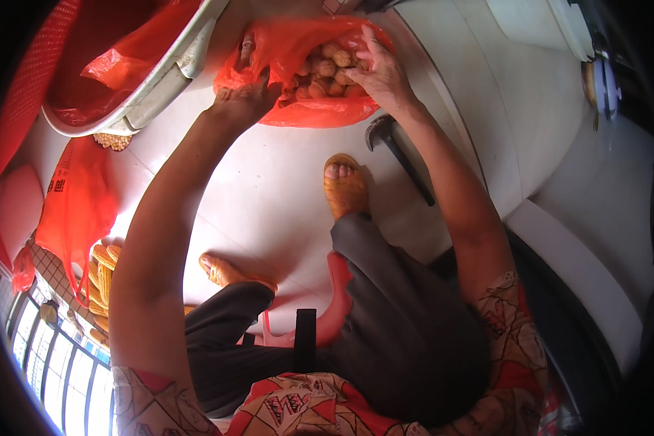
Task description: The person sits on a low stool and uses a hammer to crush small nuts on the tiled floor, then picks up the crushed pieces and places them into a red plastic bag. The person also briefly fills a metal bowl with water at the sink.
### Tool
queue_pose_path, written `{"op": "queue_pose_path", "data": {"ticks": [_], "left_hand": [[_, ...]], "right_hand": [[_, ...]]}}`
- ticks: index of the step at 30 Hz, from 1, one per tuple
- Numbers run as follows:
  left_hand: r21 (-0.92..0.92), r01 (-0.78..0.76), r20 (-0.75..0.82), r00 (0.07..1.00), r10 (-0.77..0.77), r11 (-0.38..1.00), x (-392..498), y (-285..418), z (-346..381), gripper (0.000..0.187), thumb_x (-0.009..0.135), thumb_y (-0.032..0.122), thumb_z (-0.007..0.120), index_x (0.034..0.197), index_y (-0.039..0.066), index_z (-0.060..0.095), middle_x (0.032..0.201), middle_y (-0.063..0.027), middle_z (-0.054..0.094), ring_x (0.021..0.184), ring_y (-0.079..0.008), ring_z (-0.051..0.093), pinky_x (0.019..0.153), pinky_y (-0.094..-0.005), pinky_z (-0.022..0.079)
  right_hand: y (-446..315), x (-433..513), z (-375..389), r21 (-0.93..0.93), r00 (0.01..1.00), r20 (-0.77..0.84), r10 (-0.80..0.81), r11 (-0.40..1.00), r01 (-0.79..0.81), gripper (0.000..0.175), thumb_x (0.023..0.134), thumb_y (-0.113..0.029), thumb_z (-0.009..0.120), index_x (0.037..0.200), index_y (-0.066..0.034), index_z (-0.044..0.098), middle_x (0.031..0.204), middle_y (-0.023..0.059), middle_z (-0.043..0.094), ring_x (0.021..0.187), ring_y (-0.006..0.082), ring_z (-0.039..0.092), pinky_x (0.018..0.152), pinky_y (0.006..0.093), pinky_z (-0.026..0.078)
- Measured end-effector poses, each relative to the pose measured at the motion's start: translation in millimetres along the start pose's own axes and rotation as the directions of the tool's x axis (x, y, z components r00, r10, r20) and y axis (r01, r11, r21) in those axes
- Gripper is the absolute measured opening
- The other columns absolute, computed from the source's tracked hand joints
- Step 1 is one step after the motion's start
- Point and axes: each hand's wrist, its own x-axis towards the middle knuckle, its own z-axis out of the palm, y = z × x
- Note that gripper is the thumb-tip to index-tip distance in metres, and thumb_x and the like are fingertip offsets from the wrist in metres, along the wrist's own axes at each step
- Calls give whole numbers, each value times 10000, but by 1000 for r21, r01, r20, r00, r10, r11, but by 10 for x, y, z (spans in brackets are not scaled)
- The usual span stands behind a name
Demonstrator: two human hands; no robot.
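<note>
A red plastic bag [310, 117] lies spread on the pale floor, its mouth open, with several walnuts [327, 68] in it. At the bag's left part, my left hand [245, 98] grips the crumpled plastic; some of its fingers are hidden by the bag. My right hand [384, 76] is at the bag's right edge, fingers spread, thumb and fingertips beside the walnuts and against the plastic. I see nothing held in it. A claw hammer [398, 155] with a dark handle lies on the floor just below my right wrist.
A large white-rimmed tub [180, 82] lined with red plastic stands at the upper left. Below it hangs another red bag [82, 196], near dried corn cobs [103, 272] and loose kernels [113, 141]. My sandalled feet [346, 182] rest on the floor. A white container [545, 27] is at the upper right.
</note>
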Motion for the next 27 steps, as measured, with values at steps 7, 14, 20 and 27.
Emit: {"op": "queue_pose_path", "data": {"ticks": [7,14,20,27], "left_hand": [[259,-302,5,950,312,917,-217,178,-139,332,712,39,538,1036,-33,538,1086,-204,559,883,-282,615,651,-324,508],[-298,-149,-230,970,80,943,-115,8,-10,368,856,185,561,1191,43,503,1201,-119,511,1120,-292,487,928,-353,420],[-836,-204,-246,969,-15,510,-167,140,-89,223,813,46,566,1035,43,576,963,-131,593,857,-279,591,700,-337,486],[-949,288,315,897,-310,-129,-911,714,-304,389,927,293,460,1077,-48,572,764,-81,616,663,-151,575,548,-259,444]], "right_hand": [[-220,3,73,-290,997,55,53,956,-35,569,752,-131,636,1264,17,435,1214,219,494,1024,296,557,856,349,459],[-213,69,46,-292,992,119,43,956,-6,362,784,-150,590,1113,-4,551,969,180,618,931,331,586,826,374,459],[-145,81,237,-396,980,194,54,918,28,315,786,-98,563,1088,-9,562,934,196,614,893,344,590,799,404,461],[-671,-882,585,-188,920,54,-389,900,392,387,739,-76,607,1101,23,513,900,183,562,776,349,579,651,396,489]]}}
